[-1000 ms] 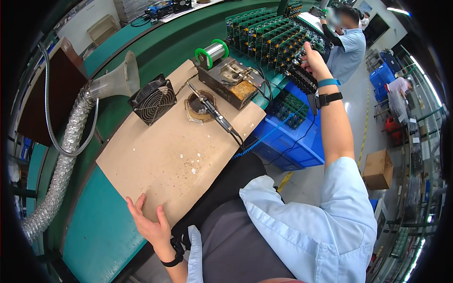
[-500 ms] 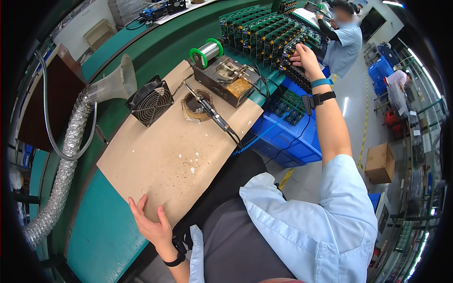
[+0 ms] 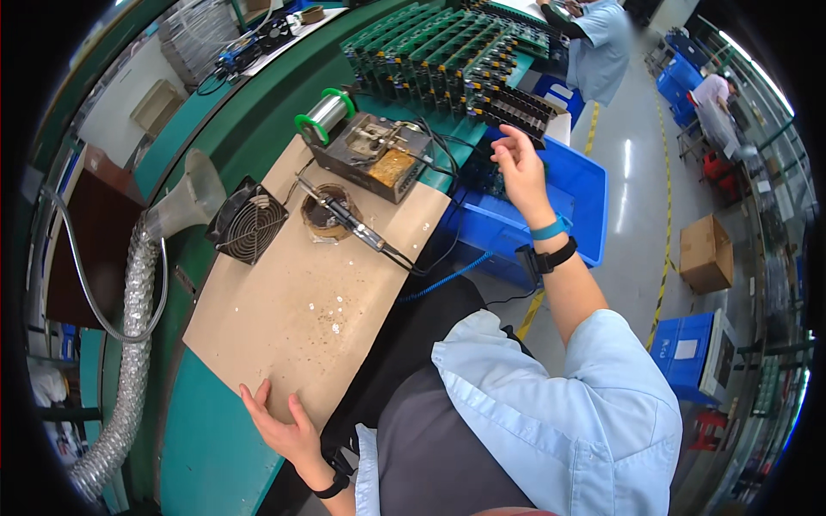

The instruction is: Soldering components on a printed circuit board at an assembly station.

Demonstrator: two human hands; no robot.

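Observation:
My left hand (image 3: 288, 430) rests at the near corner of the brown paper sheet (image 3: 249, 314), fingers apart and holding nothing. My right hand (image 3: 520, 172) is raised over the blue bin (image 3: 568, 185), fingers loosely bent and apart, with nothing seen in it. Just beyond it is a black slotted rack (image 3: 520, 112). Upright rows of green circuit boards (image 3: 422, 56) stand to the left of this rack. Some boards lie inside the bin, partly hidden by my right hand and arm.
On the paper are a soldering iron (image 3: 344, 215), a round brown dish (image 3: 320, 225) and a black fan (image 3: 249, 221). A solder spool (image 3: 327, 114) stands beside a soldering station (image 3: 370, 155). At left is a fume duct (image 3: 133, 344). A co-worker (image 3: 602, 47) works beyond the boards.
My right hand has drawn back from the circuit boards to above the blue bin, and its fingers have loosened. The view has shifted; my left hand stays by the paper's corner.

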